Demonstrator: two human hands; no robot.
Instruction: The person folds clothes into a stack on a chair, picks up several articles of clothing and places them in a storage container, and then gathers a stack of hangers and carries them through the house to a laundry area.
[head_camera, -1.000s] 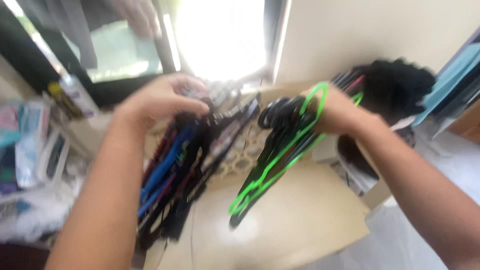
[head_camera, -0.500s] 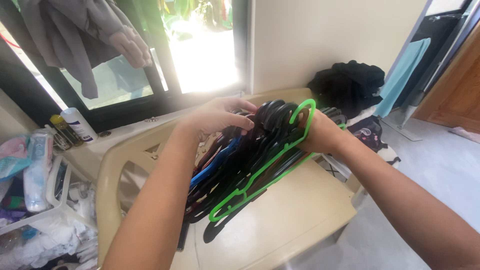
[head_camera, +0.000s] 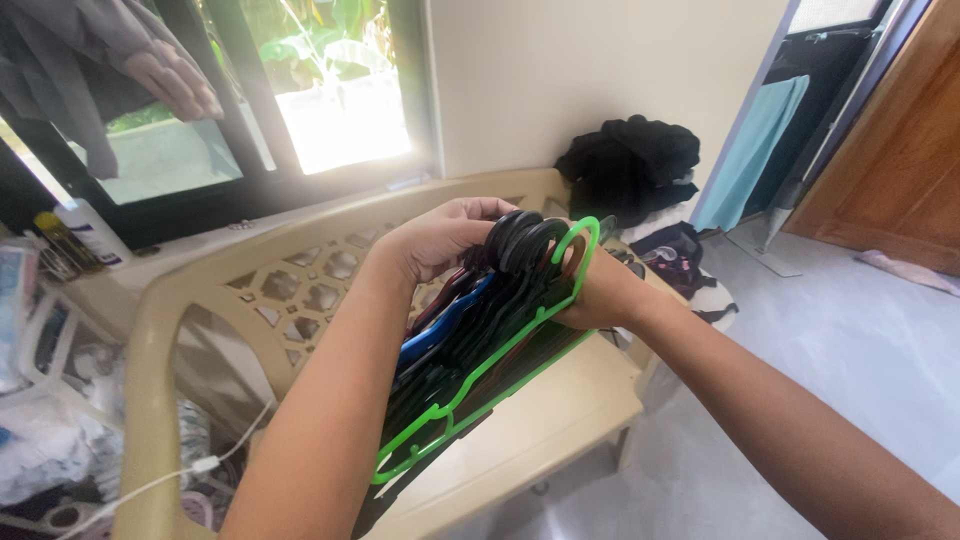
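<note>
Both hands meet over the seat of a beige plastic chair (head_camera: 560, 420), holding one bundle of clothes hangers (head_camera: 480, 330). Left hand (head_camera: 440, 240): fingers curled down over the stacked black hooks at the top of the bundle, gripping them from the chair-back side. Right hand (head_camera: 600, 295): closed around the bundle just below the hooks, on the side away from the chair back; its fingertips are hidden behind the hangers. The outermost piece is a bright green hanger (head_camera: 470, 400), its hook standing up between the two hands and its body slanting down toward the chair's front edge. Beneath it lie dark hangers, with a blue hanger (head_camera: 440, 325) and a reddish one showing near the left wrist. The lower end of the bundle hangs over the seat; contact with the seat cannot be judged. Beyond the chair back, against the wall, sits a heap of black clothing (head_camera: 630, 165). A white cable (head_camera: 160, 480) trails past the chair's armrest.
</note>
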